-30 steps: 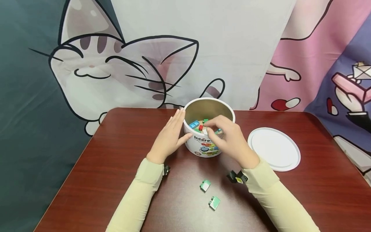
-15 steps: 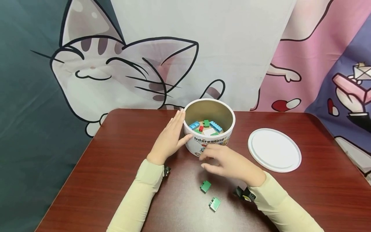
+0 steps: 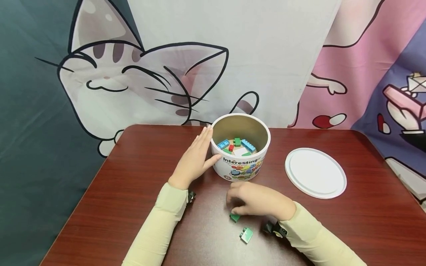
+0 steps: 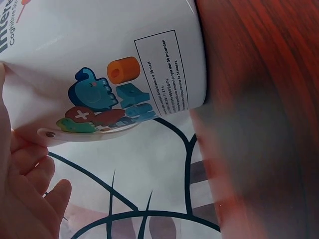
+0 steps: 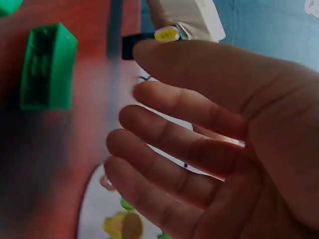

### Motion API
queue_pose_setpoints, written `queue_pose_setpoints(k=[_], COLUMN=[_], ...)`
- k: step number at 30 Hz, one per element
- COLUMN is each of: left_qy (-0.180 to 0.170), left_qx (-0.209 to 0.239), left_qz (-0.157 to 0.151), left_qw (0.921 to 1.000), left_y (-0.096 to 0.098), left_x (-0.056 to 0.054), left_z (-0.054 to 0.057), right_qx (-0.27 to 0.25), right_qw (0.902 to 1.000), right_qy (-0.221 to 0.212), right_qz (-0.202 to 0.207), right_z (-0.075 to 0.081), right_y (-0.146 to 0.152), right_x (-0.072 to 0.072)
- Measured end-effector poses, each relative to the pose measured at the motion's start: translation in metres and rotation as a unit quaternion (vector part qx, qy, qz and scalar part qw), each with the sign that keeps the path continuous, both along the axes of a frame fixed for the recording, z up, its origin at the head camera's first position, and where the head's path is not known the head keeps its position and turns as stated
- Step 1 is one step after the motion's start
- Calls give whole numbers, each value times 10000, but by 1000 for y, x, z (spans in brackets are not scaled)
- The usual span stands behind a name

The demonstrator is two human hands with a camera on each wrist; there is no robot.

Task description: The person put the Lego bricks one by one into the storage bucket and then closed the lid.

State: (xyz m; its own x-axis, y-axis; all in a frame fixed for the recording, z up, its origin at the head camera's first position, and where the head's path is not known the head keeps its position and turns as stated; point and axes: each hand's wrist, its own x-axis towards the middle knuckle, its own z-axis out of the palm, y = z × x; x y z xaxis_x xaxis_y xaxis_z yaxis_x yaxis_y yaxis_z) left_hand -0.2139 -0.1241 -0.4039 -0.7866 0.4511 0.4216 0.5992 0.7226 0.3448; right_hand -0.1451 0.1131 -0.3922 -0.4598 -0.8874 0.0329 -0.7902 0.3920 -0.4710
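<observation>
A white bucket with a printed label (image 3: 246,170) stands toward the table's far side, with several blue, green, red and white toy bricks (image 3: 247,145) inside. My left hand (image 3: 191,162) rests against its left wall, fingers straight; the left wrist view shows fingers (image 4: 37,167) by the rim. Just in front of the bucket, my right hand (image 3: 259,200) hovers with bent fingers over a green toy brick (image 3: 235,218), partly covering it. In the right wrist view a green brick (image 5: 62,74) lies apart from the fingertips, and nothing is in the hand. Nearer to me lies a second green brick (image 3: 246,235).
To the right of the bucket a round white lid (image 3: 316,173) lies flat on the dark red-brown table (image 3: 133,184). Behind the table hangs a cloth with a cartoon cat (image 3: 106,99). A small dark wrist camera (image 3: 275,229) sits below the right cuff.
My right hand has come out of the bucket and moved toward me, down over the nearer-to-bucket green brick. My left hand stays against the bucket.
</observation>
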Motion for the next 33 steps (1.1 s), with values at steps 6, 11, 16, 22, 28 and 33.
queue_pose_setpoints(k=[6, 11, 16, 22, 28, 33], left_qy=[5, -31, -14, -1, -62, -22], left_qx=[12, -22, 5, 24, -9, -4], left_qz=[16, 30, 2, -27, -1, -5], left_qw=[10000, 10000, 10000, 10000, 10000, 10000], left_y=[-1, 0, 0, 0, 1, 0], left_x=[1, 1, 1, 0, 0, -1], left_z=[2, 3, 2, 1, 2, 0], right_qx=[374, 514, 611, 666, 667, 659], right_qw=[9992, 9986, 9981, 9978, 9977, 9977], right_qy=[-168, -126, -15, 45, 72, 122], right_qz=[25, -11, 5, 22, 88, 87], right_z=[-5, -9, -12, -14, -14, -13], right_y=[-6, -8, -9, -9, -9, -10], right_x=[7, 12, 14, 14, 14, 13])
